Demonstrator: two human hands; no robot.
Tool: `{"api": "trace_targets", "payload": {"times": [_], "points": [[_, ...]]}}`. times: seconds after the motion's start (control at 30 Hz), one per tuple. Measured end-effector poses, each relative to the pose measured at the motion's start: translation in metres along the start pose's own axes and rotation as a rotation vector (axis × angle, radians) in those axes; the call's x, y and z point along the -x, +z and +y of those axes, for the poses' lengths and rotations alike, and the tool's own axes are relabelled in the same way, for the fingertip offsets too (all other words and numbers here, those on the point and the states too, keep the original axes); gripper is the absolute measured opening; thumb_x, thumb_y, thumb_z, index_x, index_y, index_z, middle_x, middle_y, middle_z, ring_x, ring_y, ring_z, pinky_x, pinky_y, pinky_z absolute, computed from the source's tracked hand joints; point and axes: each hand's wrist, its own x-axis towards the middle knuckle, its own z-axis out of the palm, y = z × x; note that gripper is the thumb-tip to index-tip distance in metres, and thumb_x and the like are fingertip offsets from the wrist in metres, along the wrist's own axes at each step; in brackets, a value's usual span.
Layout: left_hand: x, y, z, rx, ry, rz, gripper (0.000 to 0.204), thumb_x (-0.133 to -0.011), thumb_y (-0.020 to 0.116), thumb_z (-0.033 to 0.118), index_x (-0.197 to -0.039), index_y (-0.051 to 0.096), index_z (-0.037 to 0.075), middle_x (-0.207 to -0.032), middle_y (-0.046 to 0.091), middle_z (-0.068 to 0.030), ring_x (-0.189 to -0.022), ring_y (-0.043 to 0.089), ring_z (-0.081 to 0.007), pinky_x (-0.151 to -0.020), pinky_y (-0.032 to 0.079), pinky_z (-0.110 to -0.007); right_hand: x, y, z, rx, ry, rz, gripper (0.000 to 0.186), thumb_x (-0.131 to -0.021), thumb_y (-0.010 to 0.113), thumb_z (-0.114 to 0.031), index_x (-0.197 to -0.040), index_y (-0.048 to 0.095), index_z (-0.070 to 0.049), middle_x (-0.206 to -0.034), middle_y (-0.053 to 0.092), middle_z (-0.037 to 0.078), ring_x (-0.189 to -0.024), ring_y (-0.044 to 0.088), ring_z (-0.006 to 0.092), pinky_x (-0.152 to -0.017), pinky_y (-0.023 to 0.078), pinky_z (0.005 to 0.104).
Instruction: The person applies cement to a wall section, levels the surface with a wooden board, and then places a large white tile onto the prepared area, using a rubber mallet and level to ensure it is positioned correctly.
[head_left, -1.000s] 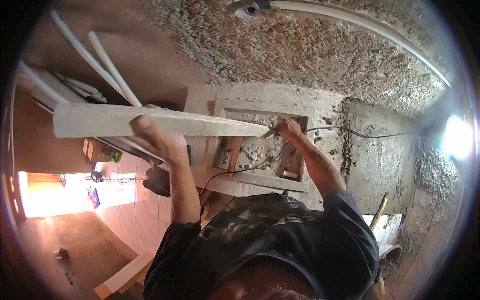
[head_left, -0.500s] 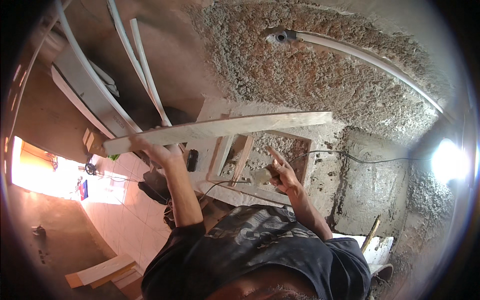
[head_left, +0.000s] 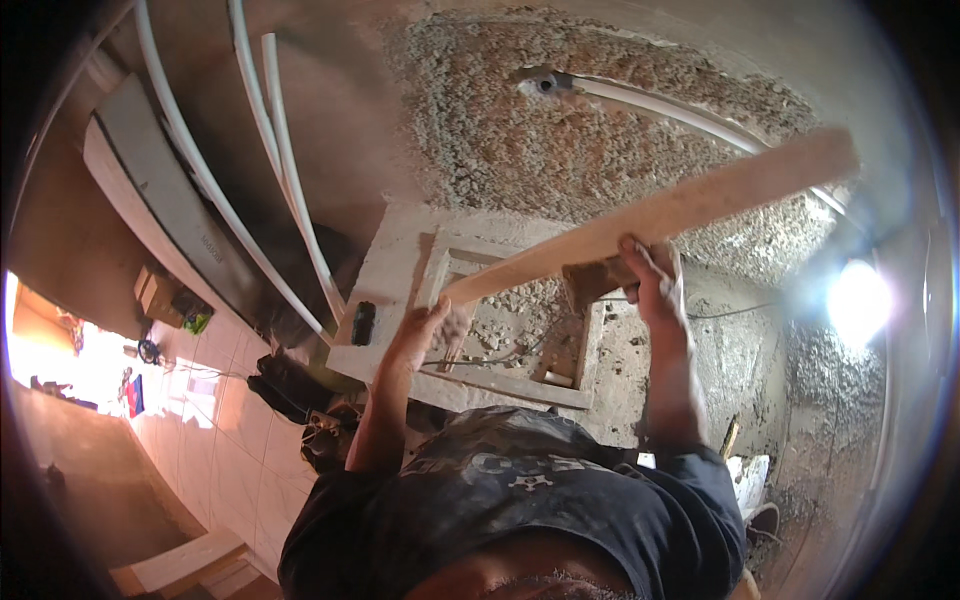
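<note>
A long, flat wooden board (head_left: 660, 215) slants across the middle, its right end raised toward the rough wall and blurred. At its lower left end my left hand (head_left: 425, 335) grips it, fingers closed around the tip. My right hand (head_left: 655, 285) is closed at the board's lower edge, right of the middle, with the thumb against its face. Just left of those fingers, under the board, is a brown blocky piece (head_left: 590, 285), partly hidden; its kind cannot be told. Below the board lies a rectangular wooden frame (head_left: 510, 388) with rubble inside, on a pale dusty slab (head_left: 385, 260).
A black object (head_left: 363, 324) stands on the slab's left side. White pipes (head_left: 285, 160) and a long panel (head_left: 160, 190) lean at the left. A pipe (head_left: 670, 112) runs along the rough wall (head_left: 480, 120). A bright lamp (head_left: 858, 305) glows at the right, with a cable nearby.
The board has swung so its right end is higher and farther right, its left end lower. My right hand has risen from over the frame to the board. My left hand has shifted right.
</note>
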Motion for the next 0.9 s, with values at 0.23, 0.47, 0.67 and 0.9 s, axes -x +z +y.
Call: {"api": "trace_targets", "payload": {"times": [0.23, 0.47, 0.67, 0.9], "points": [[0.027, 0.115, 0.202, -0.116, 1.104, 0.192, 0.082, -0.077, 0.073, 0.034, -0.135, 0.032, -0.006, -0.117, 0.057, -0.0181, -0.106, 0.056, -0.0260, -0.090, 0.046, -0.036, -0.031, 0.051, -0.021, 0.677, -0.127, -0.459, 0.027, -0.087, 0.061, -0.024, -0.103, 0.063, -0.003, -0.080, 0.067, 0.011, -0.068, 0.066, 0.0164, -0.062, 0.054, 0.0299], [0.006, 0.085, 0.212, 0.240, 1.164, -0.105, 0.052, -0.083, 0.068, 0.018, -0.124, 0.046, -0.005, -0.081, 0.066, -0.0144, -0.075, 0.064, -0.0219, -0.071, 0.052, -0.036, -0.050, 0.059, 0.004, 0.552, -0.328, -0.398, 0.026, -0.084, 0.063, -0.025, -0.096, 0.067, -0.003, -0.082, 0.069, 0.008, -0.073, 0.065, 0.0146, -0.066, 0.052, 0.0302], [0.017, 0.080, 0.200, 0.115, 1.217, 0.170, 0.045, -0.088, 0.059, 0.024, -0.123, 0.042, 0.001, -0.079, 0.053, -0.0119, -0.068, 0.051, -0.0230, -0.063, 0.046, -0.041, -0.049, 0.049, 0.005, 0.643, -0.590, -0.177, 0.023, -0.086, 0.062, -0.025, -0.084, 0.062, -0.003, -0.072, 0.066, 0.008, -0.062, 0.062, 0.0118, -0.050, 0.049, 0.0276], [0.032, 0.056, 0.181, 0.142, 1.224, 0.295, 0.047, -0.087, 0.059, 0.032, -0.123, 0.040, 0.008, -0.078, 0.053, -0.0087, -0.066, 0.049, -0.0203, -0.065, 0.042, -0.037, -0.049, 0.110, 0.126, 0.753, -0.643, -0.337, 0.013, -0.083, 0.057, -0.015, -0.089, 0.051, -0.004, -0.063, 0.057, 0.013, -0.052, 0.056, 0.0259, -0.046, 0.047, 0.0409]]}}
